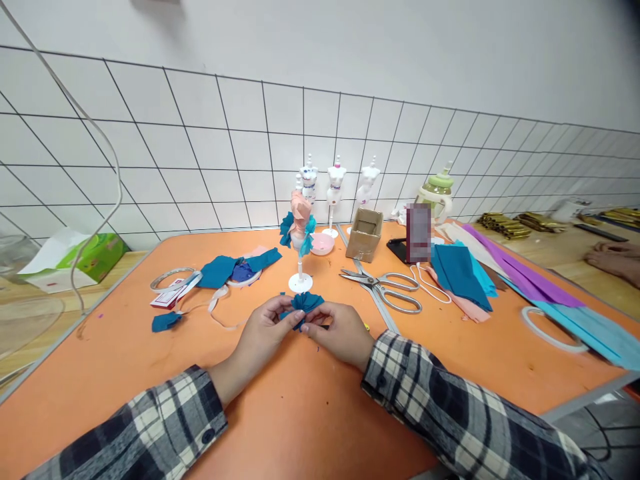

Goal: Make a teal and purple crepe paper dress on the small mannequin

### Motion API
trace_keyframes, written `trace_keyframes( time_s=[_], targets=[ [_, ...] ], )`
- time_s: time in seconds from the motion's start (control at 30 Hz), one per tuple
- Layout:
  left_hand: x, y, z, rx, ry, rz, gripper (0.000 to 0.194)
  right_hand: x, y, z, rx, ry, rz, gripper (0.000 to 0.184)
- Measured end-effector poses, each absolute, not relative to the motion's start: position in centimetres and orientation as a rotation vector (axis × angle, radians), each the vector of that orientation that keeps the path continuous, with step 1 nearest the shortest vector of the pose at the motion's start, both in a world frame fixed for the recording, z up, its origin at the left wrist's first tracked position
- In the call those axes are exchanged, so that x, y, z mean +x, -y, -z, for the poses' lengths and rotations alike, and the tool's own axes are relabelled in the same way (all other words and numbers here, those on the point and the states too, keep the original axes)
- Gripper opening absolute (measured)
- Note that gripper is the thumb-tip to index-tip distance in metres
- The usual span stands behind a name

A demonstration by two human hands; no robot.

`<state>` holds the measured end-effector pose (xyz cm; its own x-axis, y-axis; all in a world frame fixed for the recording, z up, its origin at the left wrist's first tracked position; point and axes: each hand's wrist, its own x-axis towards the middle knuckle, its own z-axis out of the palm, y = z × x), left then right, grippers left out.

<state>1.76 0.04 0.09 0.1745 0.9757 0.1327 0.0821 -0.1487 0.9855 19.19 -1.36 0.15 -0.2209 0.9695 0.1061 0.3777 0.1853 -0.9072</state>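
Note:
Between my hands is a pleated piece of dark teal crepe paper (307, 302), fanned out at its upper edge. My left hand (273, 327) pinches its left side between thumb and fingers. On the other side, my right hand (340, 330) grips the lower right part with thumb and forefinger. Just beyond them stands a small white dress-form stand (300, 283), its figure dressed in a pink paper top (301, 208) with teal and turquoise ruffles (307, 244) at the sides. Large scissors (383, 289) lie to the right of my hands.
Teal paper strips (217, 272), tape rolls (174, 280) and a ribbon lie left. Behind are white mannequins (336, 183), a pink dish (323, 244) and a cardboard box (365, 235). Rightward are a phone (419, 233), a bottle (436, 193), coloured paper (525, 267) and another person's hand (613, 260).

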Motion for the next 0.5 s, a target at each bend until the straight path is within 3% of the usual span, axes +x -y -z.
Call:
trace_keyframes(
  time_s=[0.27,0.5],
  targets=[
    [1.52,-0.19,0.51,1.308,-1.008,-1.039,0.039,19.82,1.09,-0.47,-1.279,1.715,-0.893,0.006],
    [1.54,-0.22,0.51,1.337,-0.964,-0.985,0.042,20.0,1.59,-1.03,-1.24,1.8,-0.907,0.012]
  ],
)
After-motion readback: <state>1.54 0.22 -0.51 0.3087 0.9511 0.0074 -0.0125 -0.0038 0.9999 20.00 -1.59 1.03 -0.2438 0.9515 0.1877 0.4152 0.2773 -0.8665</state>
